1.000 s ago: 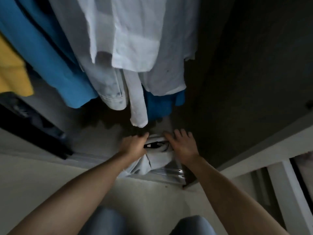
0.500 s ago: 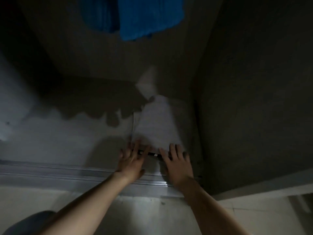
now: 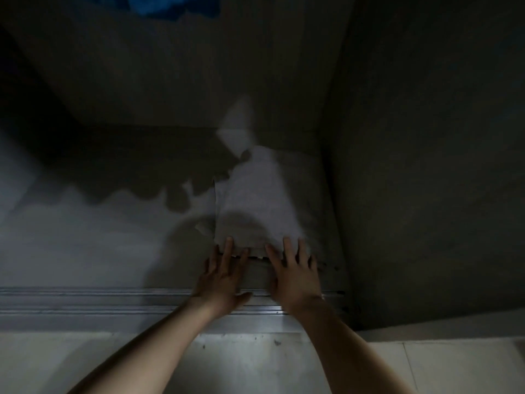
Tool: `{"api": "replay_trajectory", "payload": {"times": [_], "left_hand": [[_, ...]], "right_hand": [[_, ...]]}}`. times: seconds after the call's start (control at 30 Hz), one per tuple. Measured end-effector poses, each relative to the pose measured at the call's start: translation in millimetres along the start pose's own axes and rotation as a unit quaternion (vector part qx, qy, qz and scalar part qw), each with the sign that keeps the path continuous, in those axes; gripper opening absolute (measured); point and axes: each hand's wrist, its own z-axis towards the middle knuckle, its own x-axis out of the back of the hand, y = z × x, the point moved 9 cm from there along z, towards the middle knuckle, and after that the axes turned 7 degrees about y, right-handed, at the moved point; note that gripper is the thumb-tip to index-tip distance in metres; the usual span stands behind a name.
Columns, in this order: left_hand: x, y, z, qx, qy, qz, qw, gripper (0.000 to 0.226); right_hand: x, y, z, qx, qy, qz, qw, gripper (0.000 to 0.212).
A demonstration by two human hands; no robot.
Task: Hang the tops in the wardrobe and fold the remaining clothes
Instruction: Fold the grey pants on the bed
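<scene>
On the wardrobe floor (image 3: 99, 245), folded garment (image 3: 255, 206) touches both hands' fingers (image 3: 228, 245).

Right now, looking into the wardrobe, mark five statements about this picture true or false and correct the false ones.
1. Both the left hand and right hand rest with straight fingers on the folded pale garment. True.
2. The garment lies against the wardrobe's left wall. False: it lies near the right side wall.
3. A blue garment hangs at the top of the view. True.
4. The right hand grips a hanger. False: it holds nothing.
5. The door track runs behind the garment. False: it runs in front, under the wrists.
</scene>
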Motion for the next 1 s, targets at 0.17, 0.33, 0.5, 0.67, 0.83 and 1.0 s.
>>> {"api": "replay_trajectory", "payload": {"times": [0.17,0.33,0.5,0.67,0.83,1.0], "left_hand": [[7,4,33,0.002,-0.014,0.018,1.000,0.095],[11,8,79,-0.004,-0.005,0.018,1.000,0.099],[15,7,134,-0.009,0.031,0.008,0.999,0.103],[17,8,165,-0.017,0.058,-0.006,0.998,0.110],[2,6,153,-0.029,0.071,0.057,0.995,0.097],[-25,5,105,-0.009,0.020,0.018,1.000,0.081]], "right_hand": [[3,18,27,-0.007,0.002,0.010,1.000,0.081],[15,42,61,-0.026,0.056,-0.012,0.998,0.079],[20,63,106,-0.036,0.055,-0.007,0.998,0.088],[24,74,131,-0.038,0.048,-0.036,0.997,0.093],[11,62,119,-0.069,0.081,-0.058,0.993,0.082],[-19,37,72,-0.065,0.059,-0.046,0.995,0.067]]}}
